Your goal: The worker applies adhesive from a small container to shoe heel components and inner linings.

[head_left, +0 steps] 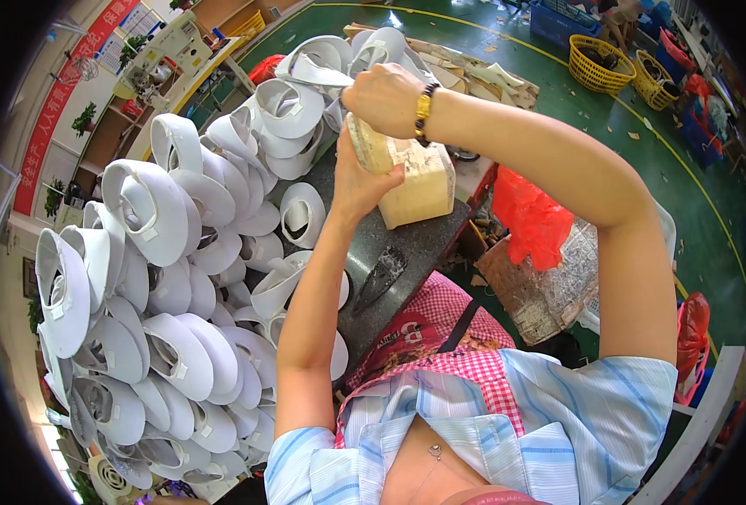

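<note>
Gripping wooden block (419,181), left hand (358,181) grip closed around it, right hand (385,97) fisted on top

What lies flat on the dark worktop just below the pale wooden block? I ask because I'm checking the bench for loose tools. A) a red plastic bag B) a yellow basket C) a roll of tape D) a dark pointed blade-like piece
D: a dark pointed blade-like piece lies on the dark worktop, just below the pale wooden block held by the left hand.
</note>
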### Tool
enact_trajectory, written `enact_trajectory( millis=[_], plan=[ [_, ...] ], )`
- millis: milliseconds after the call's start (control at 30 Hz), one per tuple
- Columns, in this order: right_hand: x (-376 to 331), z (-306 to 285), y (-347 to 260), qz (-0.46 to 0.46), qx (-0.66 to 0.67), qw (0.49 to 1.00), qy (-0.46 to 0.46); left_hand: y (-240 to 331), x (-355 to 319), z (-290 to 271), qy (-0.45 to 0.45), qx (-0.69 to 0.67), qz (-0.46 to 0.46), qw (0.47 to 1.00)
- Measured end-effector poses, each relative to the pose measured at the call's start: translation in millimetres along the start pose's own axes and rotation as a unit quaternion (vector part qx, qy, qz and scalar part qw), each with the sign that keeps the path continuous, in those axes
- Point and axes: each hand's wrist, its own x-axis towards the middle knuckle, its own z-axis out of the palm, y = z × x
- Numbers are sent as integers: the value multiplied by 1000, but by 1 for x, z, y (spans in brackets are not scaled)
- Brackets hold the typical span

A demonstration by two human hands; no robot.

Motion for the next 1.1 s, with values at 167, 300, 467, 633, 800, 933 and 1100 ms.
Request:
enact_trajectory(
  millis=[167, 300, 467, 633, 800, 933, 1100],
  plan=[
    [-2, 52, 72, 55, -34, 998, 15, 15, -18, -4, -63, -22, 60, 996],
    [-34, 65, 123, 201, 181, 962, 25, 30, -13, -14, -119, -159, -51, 979],
    [-86, 79, 103, 212, 608, 764, 43, 23, 0, -19, -185, -165, -101, 964],
    [-109, 78, 79, 221, 695, 683, 22, -10, 15, -36, -188, -229, -157, 942],
    [-99, 81, 76, 258, 671, 695, -8, -19, 18, -45, -123, -254, -139, 949],
    [-70, 79, 73, 210, 661, 721, 1, -14, 14, -37, -91, -225, -136, 960],
    [-35, 73, 64, 141, 667, 726, 85, -20, 22, -45, -210, -239, -200, 927]
  ],
)
